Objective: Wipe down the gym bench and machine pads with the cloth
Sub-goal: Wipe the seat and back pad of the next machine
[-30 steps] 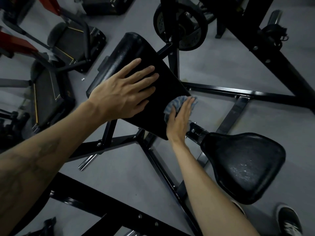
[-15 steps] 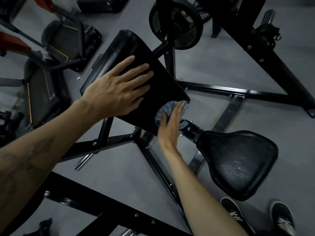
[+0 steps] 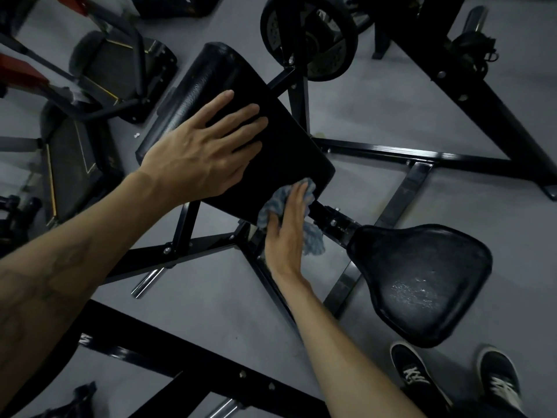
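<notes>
Open left grip point(image 3: 199, 152), fingers straight, rests flat on sloped arm pad point(image 3: 205, 79); right grip point(image 3: 286, 233), fingers straight, presses blue cloth point(image 3: 313, 241) against pad's lower edge, near seat point(image 3: 422, 282)

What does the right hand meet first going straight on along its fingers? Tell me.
Probably the sloped arm pad: the right hand presses the cloth at its lower edge, fingers aimed up its face.

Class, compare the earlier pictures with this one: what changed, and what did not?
The right hand slid the cloth leftward along the lower edge of the arm pad, away from its corner. The left hand stays flat on the pad; the seat is untouched.
</notes>
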Available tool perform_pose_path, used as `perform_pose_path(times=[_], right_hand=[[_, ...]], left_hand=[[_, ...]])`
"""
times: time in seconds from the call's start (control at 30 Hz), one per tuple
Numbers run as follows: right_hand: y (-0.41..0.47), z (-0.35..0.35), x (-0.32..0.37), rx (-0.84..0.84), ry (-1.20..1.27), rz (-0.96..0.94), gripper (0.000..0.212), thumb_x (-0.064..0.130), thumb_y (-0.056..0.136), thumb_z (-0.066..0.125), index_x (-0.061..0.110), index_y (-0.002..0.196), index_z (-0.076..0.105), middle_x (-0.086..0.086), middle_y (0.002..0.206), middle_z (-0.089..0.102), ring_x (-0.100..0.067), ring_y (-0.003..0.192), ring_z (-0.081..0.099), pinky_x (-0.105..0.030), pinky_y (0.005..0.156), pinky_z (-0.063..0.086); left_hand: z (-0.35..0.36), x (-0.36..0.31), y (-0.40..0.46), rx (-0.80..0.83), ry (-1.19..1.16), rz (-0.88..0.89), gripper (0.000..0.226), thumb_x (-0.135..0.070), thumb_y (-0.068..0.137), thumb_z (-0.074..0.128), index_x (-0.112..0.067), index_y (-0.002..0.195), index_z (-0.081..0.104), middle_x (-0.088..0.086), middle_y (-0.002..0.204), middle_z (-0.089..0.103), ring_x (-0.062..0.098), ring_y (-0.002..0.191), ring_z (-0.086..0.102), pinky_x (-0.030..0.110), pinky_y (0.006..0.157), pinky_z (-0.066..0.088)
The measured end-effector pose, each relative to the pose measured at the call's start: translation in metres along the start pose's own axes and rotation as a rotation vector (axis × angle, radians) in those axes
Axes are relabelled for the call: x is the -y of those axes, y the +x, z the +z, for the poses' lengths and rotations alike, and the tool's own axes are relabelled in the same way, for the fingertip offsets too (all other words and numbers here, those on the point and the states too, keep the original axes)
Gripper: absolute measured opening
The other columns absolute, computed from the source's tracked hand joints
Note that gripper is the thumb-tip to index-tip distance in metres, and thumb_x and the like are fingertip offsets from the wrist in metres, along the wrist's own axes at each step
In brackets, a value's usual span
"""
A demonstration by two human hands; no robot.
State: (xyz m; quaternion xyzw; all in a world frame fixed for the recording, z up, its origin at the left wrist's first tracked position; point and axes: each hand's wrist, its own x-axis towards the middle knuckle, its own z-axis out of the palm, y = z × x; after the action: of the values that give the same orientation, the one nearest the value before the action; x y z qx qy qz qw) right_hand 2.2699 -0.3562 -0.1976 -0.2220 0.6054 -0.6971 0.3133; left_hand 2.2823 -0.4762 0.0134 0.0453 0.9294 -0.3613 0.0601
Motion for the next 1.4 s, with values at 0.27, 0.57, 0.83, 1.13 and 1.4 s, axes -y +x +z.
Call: perform_pose_path(times=[0.27,0.57,0.83,1.13,1.4], right_hand=[[0.001,-0.006,-0.001,-0.006,-0.021,0.231,0.071,0.032,0.109,0.039,0.031,0.159,-0.012,0.017,0.166,-0.02,-0.011,0.155,-0.011,-0.047,0.128,0.004],[0.012,-0.003,-0.005,-0.041,-0.076,0.12,0.072,0.028,0.109,0.04,0.022,0.16,-0.011,0.008,0.169,-0.017,-0.009,0.156,-0.009,-0.047,0.128,0.01],[-0.013,0.013,0.008,-0.014,-0.049,0.029,0.074,0.018,0.106,0.044,0.027,0.161,-0.005,0.014,0.168,-0.014,-0.015,0.156,-0.013,-0.05,0.127,0.01],[-0.027,0.011,0.001,0.013,-0.011,0.228,0.076,0.03,0.107,0.043,0.036,0.159,-0.013,0.02,0.166,-0.019,-0.01,0.155,-0.015,-0.055,0.126,0.012],[-0.029,0.021,0.003,-0.058,0.049,0.286,0.073,0.041,0.105,0.037,0.031,0.161,-0.01,0.018,0.166,-0.019,-0.008,0.154,-0.014,-0.049,0.128,0.005]], left_hand=[[-0.001,0.0,0.0,0.039,0.002,0.0,0.042,-0.027,0.112,0.036,-0.007,0.14,0.06,0.017,0.159,0.043,0.035,0.153,0.031,0.06,0.125,0.021],[-0.002,0.0,0.0,0.063,0.016,0.007,0.042,-0.027,0.112,0.035,-0.007,0.141,0.059,0.017,0.16,0.041,0.035,0.154,0.029,0.059,0.125,0.019],[-0.002,-0.001,0.002,0.037,0.021,-0.007,0.042,-0.026,0.112,0.035,-0.007,0.138,0.062,0.016,0.158,0.045,0.035,0.152,0.033,0.059,0.125,0.022],[-0.003,-0.001,0.001,0.013,0.022,-0.013,0.041,-0.024,0.111,0.036,-0.007,0.134,0.064,0.016,0.156,0.048,0.035,0.15,0.037,0.058,0.124,0.025],[-0.004,-0.002,0.002,0.024,0.007,-0.021,0.041,-0.024,0.112,0.034,-0.006,0.135,0.063,0.016,0.156,0.047,0.034,0.151,0.036,0.058,0.124,0.024]])
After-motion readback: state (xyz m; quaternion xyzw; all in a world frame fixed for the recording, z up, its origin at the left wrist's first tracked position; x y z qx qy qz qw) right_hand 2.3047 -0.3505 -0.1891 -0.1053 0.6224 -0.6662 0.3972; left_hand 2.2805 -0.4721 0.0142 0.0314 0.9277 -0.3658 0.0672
